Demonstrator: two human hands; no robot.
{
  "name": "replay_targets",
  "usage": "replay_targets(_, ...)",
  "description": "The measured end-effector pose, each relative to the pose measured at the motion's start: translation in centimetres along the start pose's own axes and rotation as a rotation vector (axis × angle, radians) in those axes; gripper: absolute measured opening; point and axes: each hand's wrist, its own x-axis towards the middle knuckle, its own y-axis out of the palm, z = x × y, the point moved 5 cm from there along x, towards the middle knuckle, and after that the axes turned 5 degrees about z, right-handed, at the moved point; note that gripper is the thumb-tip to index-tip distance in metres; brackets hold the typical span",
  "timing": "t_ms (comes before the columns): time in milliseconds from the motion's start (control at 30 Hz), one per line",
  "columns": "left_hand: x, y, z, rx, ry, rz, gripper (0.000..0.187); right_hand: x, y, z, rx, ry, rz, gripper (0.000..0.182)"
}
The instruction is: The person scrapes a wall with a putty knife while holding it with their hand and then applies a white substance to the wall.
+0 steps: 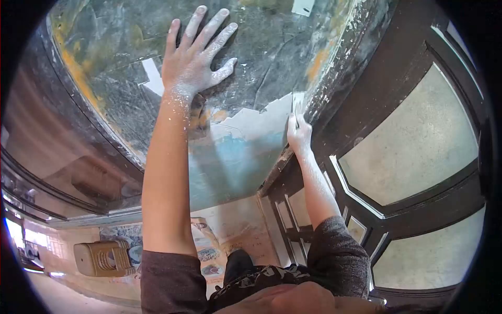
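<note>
My left hand [191, 65], dusted with white powder, rests against the dark, mottled wall [261, 68] with its fingers spread. A pale chip [152, 77] sits beside its wrist. Closed around a scraper [297, 103], my right hand [299, 135] is at the right side of the wall. The scraper's blade touches the ragged edge of a whitish paint layer [248, 121]. Below that layer the surface turns pale blue-green [225, 167]. My fingers hide most of the scraper's handle.
Close on the right stands a dark panelled frame [361, 104] with pale panes [418, 141]. A glossy brown surface [73, 125] curves along the left. Lower left, a stack of tan plastic stools [99, 258] is on the floor. Another pale patch [303, 6] shows up top.
</note>
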Motion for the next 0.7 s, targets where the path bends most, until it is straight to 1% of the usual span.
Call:
replay_targets(33, 0.0, 0.1, 0.2, 0.009, -0.003, 0.0, 0.068, -1.1, 0.5, -1.3, -0.012, 0.053, 0.055, 0.044)
replay_targets(67, -0.2, 0.5, 0.4, 0.016, -0.006, 0.017, 0.068, -1.7, 0.7, -2.5, -0.059, 0.039, 0.041, 0.044)
replay_targets(133, -0.2, 0.6, 0.4, 0.034, -0.016, 0.066, 0.069, -0.8, 0.1, -1.5, -0.134, 0.028, 0.052, 0.042)
replay_targets(233, -0.1, 0.5, 0.3, 0.039, -0.012, 0.04, 0.069, 2.6, -1.0, 1.2, -0.087, -0.016, -0.001, 0.043)
replay_targets(267, -0.3, 0.7, 0.1, 0.031, -0.017, 0.046, 0.069, 2.8, -0.9, 1.8, -0.069, -0.181, -0.127, 0.041)
replay_targets(300, -0.4, 0.8, 0.1, 0.01, 0.0, 0.019, 0.069, 1.6, -1.0, 1.2, -0.071, -0.176, -0.123, 0.041)
replay_targets(367, -0.3, 0.4, 0.5, 0.009, 0.017, -0.02, 0.068, -0.7, 0.3, -1.6, -0.105, 0.022, 0.087, 0.04)
replay_targets(400, -0.4, 0.5, 0.5, 0.02, 0.003, 0.018, 0.068, -1.4, 0.3, -1.0, -0.049, -0.083, -0.017, 0.039)
replay_targets(433, -0.3, 0.7, 0.5, 0.033, -0.01, 0.052, 0.067, -1.1, 0.3, -1.4, -0.044, -0.092, -0.021, 0.039)
replay_targets(467, -0.3, 0.7, 0.5, 0.016, -0.015, 0.046, 0.067, -1.0, 0.3, -1.9, -0.074, -0.092, 0.009, 0.039)
replay_targets(500, -0.3, 0.7, 0.5, 0.015, -0.01, 0.047, 0.067, -0.8, 0.1, -1.8, -0.107, -0.087, 0.041, 0.039)
replay_targets(533, -0.3, 0.6, 0.5, 0.01, -0.009, 0.043, 0.068, 0.0, -0.1, -1.7, -0.119, 0.052, 0.113, 0.039)
replay_targets(567, -0.2, 0.7, 0.5, 0.004, -0.012, 0.04, 0.068, 0.9, -0.3, -1.5, -0.123, 0.052, 0.116, 0.039)
replay_targets(633, -0.1, 0.3, 0.2, 0.043, 0.01, -0.013, 0.068, 0.8, -0.5, -1.0, -0.176, -0.036, 0.144, 0.04)
replay_targets(667, -0.2, 0.3, 0.1, 0.033, 0.011, -0.01, 0.068, 0.1, -0.4, -2.7, -0.218, -0.067, 0.184, 0.041)
replay_targets(700, -0.1, 0.2, 0.2, 0.029, 0.012, -0.01, 0.068, -0.3, -0.8, -2.6, -0.182, -0.148, 0.104, 0.043)
